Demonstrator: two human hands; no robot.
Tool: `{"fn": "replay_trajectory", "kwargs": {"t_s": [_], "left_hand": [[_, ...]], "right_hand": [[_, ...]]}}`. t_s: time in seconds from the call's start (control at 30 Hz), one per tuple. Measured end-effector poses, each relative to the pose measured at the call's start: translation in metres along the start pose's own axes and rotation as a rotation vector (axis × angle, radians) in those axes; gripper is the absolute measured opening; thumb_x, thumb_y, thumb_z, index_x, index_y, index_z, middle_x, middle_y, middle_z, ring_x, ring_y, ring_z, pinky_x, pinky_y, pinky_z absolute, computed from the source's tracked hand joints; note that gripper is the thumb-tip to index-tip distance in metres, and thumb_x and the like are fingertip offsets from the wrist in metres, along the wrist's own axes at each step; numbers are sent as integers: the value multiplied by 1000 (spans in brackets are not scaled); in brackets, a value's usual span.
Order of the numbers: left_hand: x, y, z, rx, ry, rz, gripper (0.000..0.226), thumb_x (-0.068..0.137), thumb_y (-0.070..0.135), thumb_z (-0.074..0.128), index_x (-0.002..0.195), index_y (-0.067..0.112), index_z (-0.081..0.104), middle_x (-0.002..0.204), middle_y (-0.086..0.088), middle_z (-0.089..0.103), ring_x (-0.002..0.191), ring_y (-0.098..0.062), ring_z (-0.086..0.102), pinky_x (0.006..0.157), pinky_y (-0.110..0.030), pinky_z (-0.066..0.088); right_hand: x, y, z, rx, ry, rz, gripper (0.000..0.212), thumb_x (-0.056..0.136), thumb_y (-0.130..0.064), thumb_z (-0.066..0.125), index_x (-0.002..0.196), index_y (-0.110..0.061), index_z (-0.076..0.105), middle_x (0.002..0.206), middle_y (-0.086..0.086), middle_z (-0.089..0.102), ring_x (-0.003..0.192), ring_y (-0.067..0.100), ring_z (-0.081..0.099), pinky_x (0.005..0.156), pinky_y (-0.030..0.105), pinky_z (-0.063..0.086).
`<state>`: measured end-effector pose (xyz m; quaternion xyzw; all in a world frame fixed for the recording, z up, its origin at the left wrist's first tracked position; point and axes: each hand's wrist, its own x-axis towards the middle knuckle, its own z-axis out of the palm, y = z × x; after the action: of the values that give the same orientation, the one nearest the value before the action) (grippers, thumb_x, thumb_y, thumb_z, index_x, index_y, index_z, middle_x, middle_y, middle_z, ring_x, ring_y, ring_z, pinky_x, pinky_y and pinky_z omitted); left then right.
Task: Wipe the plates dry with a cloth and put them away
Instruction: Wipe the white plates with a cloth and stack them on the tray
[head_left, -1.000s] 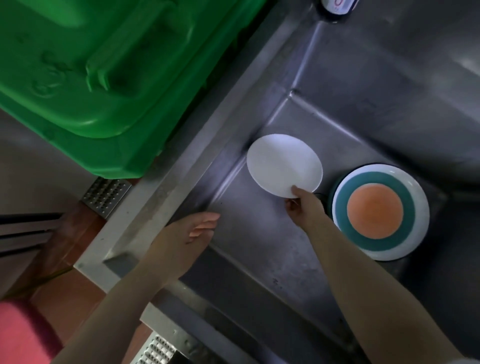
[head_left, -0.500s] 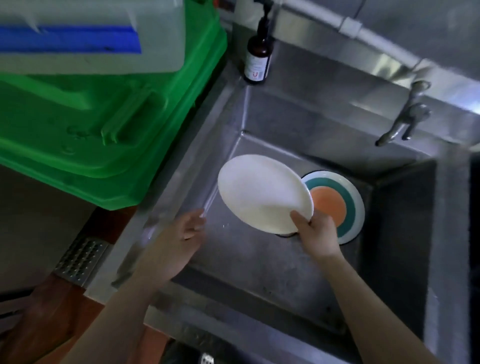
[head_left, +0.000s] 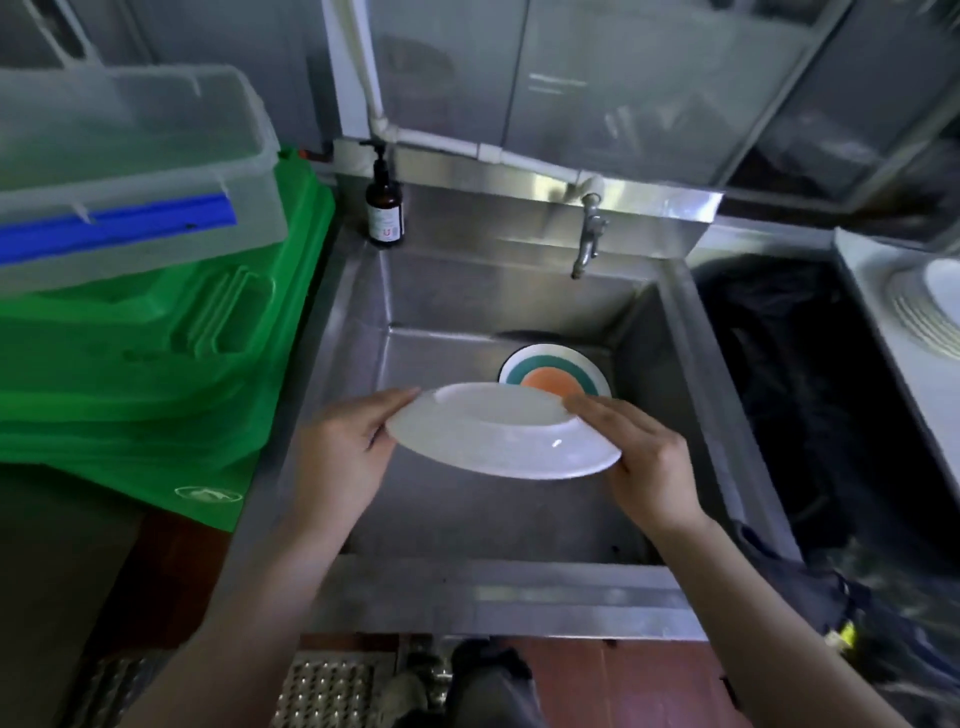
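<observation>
Left hand (head_left: 343, 457) and right hand (head_left: 644, 467) hold white plate (head_left: 498, 436) by opposite rims, fingers curled around edges, above steel sink (head_left: 447, 525). Behind it, striped plate (head_left: 550, 370) lies in basin. Brown pump bottle (head_left: 385, 208) stands at back corner.

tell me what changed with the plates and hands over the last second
The white plate rose from the sink floor, gripped at first by the right hand alone; the left hand, free before, now grips its other edge. The striped plate stayed put in the sink.
</observation>
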<state>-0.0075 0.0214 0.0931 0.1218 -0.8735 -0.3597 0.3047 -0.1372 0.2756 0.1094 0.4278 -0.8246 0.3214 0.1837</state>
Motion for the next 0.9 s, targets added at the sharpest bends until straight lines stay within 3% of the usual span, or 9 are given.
{"fn": "replay_trajectory", "kwargs": {"t_s": [0.07,0.17,0.27,0.4,0.53,0.63,0.67,0.77,0.9], "left_hand": [[-4,12,-1,34,-26,116,42,67,-12,77,105,6,73,104,-1,71,90,-20,70,80,-34,56],[-10,27,-2,40,-15,216,48,62,-21,76,105,0,72,105,-12,72,91,-26,70,79,-43,57],[-16,39,-5,34,-18,273,45,61,-20,75,104,-6,70,105,-18,70,89,-32,70,78,-51,57],[-17,55,-8,36,-63,249,46,61,-24,75,104,-9,69,104,-20,70,93,-33,70,80,-56,54],[-15,64,-5,20,-47,244,38,67,-18,70,103,-6,71,105,-17,71,92,-25,68,81,-40,54],[-10,71,5,-46,-103,104,37,72,-17,71,104,1,73,102,-12,73,86,-31,69,79,-44,55],[-7,73,11,-60,-121,62,35,74,-13,71,104,4,73,99,-10,74,84,-29,69,79,-39,55],[3,80,26,-124,-177,-82,27,81,0,72,101,18,76,95,9,71,86,3,63,74,-3,44],[8,89,43,-231,-261,-244,36,83,8,72,113,27,69,105,18,68,95,14,60,87,0,38]], "right_hand": [[-17,-4,-5,5,44,83,41,73,11,74,110,-7,71,116,9,67,95,29,68,74,42,58],[-39,-14,-14,117,138,215,29,84,-2,70,110,-15,72,116,5,67,103,22,64,86,42,55],[-52,-19,-26,-50,169,84,32,81,2,66,112,-7,70,113,12,66,103,21,61,88,35,52],[-60,-24,-35,-89,211,70,42,74,16,73,111,-2,69,112,11,65,102,21,61,87,34,53],[-62,-27,-38,-25,205,152,46,71,18,73,112,-2,69,114,1,61,103,14,61,83,35,55],[-62,-19,-47,-52,190,232,47,72,20,70,110,-8,72,107,2,70,94,12,66,77,25,54],[-62,-14,-51,-45,175,276,47,74,19,67,110,-11,72,104,2,70,91,11,66,77,19,51],[-62,0,-64,-9,117,362,44,79,13,64,109,-18,73,100,-9,68,88,3,61,76,4,42],[-61,22,-75,86,103,417,45,82,8,64,109,-27,71,99,-20,63,89,-3,59,77,4,42]]}}
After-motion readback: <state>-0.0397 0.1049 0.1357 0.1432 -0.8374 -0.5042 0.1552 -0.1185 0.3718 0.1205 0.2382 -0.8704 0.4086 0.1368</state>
